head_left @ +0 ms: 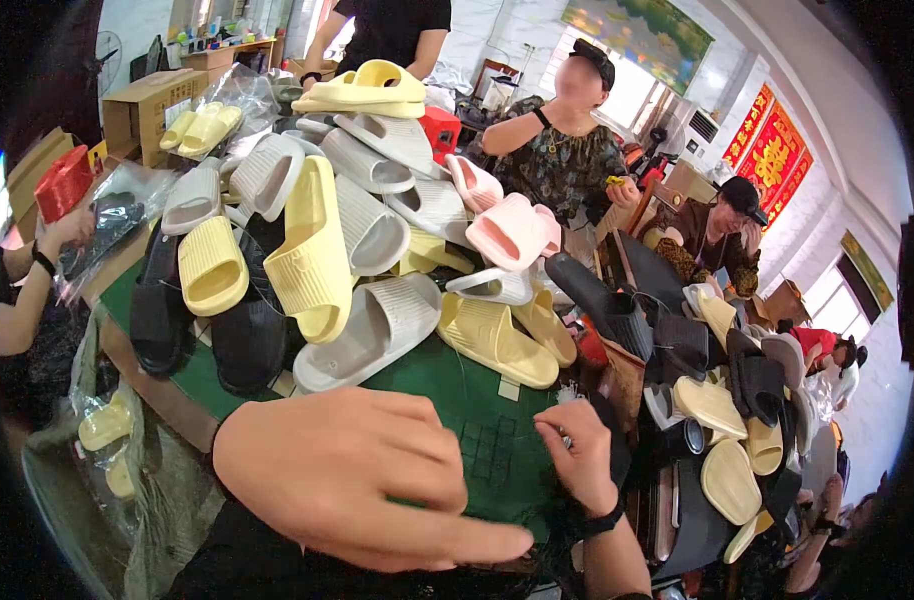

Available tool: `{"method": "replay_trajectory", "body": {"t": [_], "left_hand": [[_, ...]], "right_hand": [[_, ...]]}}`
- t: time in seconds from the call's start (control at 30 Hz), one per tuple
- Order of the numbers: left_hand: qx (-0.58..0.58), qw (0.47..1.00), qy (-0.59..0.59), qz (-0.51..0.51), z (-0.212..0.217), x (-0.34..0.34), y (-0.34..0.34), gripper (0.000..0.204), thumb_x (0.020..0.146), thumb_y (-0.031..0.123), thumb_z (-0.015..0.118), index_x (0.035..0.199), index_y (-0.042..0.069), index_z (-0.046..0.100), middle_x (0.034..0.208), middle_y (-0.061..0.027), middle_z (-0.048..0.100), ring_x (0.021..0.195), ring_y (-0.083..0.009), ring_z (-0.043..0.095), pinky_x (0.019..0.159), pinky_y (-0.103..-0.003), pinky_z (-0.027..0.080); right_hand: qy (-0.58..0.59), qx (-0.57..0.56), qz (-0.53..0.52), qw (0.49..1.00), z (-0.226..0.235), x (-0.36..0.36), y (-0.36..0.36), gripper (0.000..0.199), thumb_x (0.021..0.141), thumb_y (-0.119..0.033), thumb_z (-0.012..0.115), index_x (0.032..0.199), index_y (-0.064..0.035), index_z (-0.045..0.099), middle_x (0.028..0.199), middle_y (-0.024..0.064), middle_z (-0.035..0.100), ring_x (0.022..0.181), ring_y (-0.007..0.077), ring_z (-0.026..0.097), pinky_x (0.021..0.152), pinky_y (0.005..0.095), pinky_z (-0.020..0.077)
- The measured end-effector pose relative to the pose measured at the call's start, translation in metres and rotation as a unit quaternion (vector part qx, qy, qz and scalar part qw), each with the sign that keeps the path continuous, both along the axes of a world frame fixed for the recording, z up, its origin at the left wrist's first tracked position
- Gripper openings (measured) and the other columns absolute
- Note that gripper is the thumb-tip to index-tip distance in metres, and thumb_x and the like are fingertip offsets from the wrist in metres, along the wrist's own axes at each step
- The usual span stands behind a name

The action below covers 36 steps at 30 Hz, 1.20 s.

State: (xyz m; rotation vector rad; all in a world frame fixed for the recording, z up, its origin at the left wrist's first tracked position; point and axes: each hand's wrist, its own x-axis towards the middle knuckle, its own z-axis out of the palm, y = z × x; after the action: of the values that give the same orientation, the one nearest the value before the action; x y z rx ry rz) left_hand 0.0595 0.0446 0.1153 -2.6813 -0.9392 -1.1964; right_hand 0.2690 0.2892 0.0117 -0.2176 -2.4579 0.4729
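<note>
the left hand [352, 480] spreads large across the near side of a green tabletop [457, 392], back upward, one finger stretched to the right and the others bent under; whether they close on anything i cannot tell. the right hand [582, 450], a black band [602, 520] on its wrist, is just beyond that fingertip, fingers curled and thumb drawn in toward them; a tiny shiny bit shows there, too small to name, and i cannot tell if it is gripped. dark grid lines mark the green top between the hands. just beyond the left hand a grey slipper [397, 315] lies tilted, and to its right a yellow slipper [487, 330] rests with its toe to the left. a pair of black slippers [247, 325] is at the left, below a tall heap of grey, yellow and pink slippers [507, 230]. at the right is another heap, with a cream slipper [729, 482] low in it. farther off, a co-worker's hand [72, 228] is near a red object [64, 185], a person in a patterned top [562, 165] sits behind the heap, and a cardboard box [142, 105] stands at the back left.
</note>
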Motion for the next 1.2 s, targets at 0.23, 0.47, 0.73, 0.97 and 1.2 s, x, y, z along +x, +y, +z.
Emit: {"method": "replay_trajectory", "body": {"t": [0.23, 0.47, 0.73, 0.97, 1.2], "left_hand": [[-0.074, 0.994, 0.053, 0.067, -0.008, 0.005, 0.015, 0.052, 0.084, 0.036, 0.074, 0.131, 0.014, 0.066, 0.083, 0.0007, 0.058, 0.075, -0.0184, 0.058, 0.067, -0.031, 0.047], [-0.127, 0.985, 0.075, 0.086, 0.003, 0.010, 0.020, 0.059, 0.076, 0.037, 0.080, 0.127, 0.011, 0.066, 0.082, -0.0034, 0.062, 0.071, -0.0225, 0.060, 0.063, -0.033, 0.048], [-0.180, 0.971, 0.131, 0.090, -0.006, 0.025, 0.050, 0.064, 0.088, 0.042, 0.069, 0.144, 0.016, 0.052, 0.084, -0.0064, 0.065, 0.080, -0.0246, 0.062, 0.070, -0.035, 0.048], [-0.212, 0.959, 0.122, 0.145, -0.003, 0.047, 0.068, 0.061, 0.083, 0.033, 0.077, 0.138, 0.014, 0.058, 0.084, -0.0060, 0.066, 0.072, -0.0279, 0.062, 0.066, -0.038, 0.049], [-0.297, 0.928, 0.176, 0.141, -0.021, 0.058, 0.070, 0.059, 0.091, 0.043, 0.066, 0.141, 0.015, 0.052, 0.083, -0.0128, 0.065, 0.076, -0.0331, 0.063, 0.069, -0.041, 0.050]], "right_hand": [[0.005, 0.057, -0.028, 0.998, 0.026, 0.026, 0.013, 0.012, 0.079, 0.002, 0.072, 0.090, 0.0005, 0.068, 0.083, 0.0121, 0.066, 0.080, 0.0303, 0.062, 0.071, 0.0367, 0.0497], [0.006, 0.191, -0.243, 0.951, 0.109, 0.124, 0.068, 0.006, 0.087, -0.002, 0.067, 0.092, -0.0012, 0.068, 0.083, 0.0097, 0.064, 0.074, 0.0221, 0.062, 0.066, 0.0328, 0.0488], [0.013, 0.202, -0.590, 0.781, 0.221, 0.350, 0.301, 0.039, 0.094, -0.036, 0.060, 0.109, -0.0009, 0.066, 0.104, 0.0193, 0.070, 0.099, 0.0339, 0.067, 0.084, 0.0419, 0.0505], [0.100, 0.164, -0.684, 0.704, 0.207, 0.371, 0.335, 0.043, 0.094, -0.045, 0.054, 0.102, -0.0050, 0.066, 0.098, 0.0230, 0.069, 0.093, 0.0429, 0.065, 0.080, 0.0507, 0.0477], [0.035, 0.272, -0.658, 0.701, 0.191, 0.377, 0.326, 0.057, 0.087, -0.039, 0.068, 0.137, -0.0170, 0.050, 0.136, 0.0185, 0.053, 0.124, 0.0353, 0.051, 0.098, 0.0528, 0.0429]]}}
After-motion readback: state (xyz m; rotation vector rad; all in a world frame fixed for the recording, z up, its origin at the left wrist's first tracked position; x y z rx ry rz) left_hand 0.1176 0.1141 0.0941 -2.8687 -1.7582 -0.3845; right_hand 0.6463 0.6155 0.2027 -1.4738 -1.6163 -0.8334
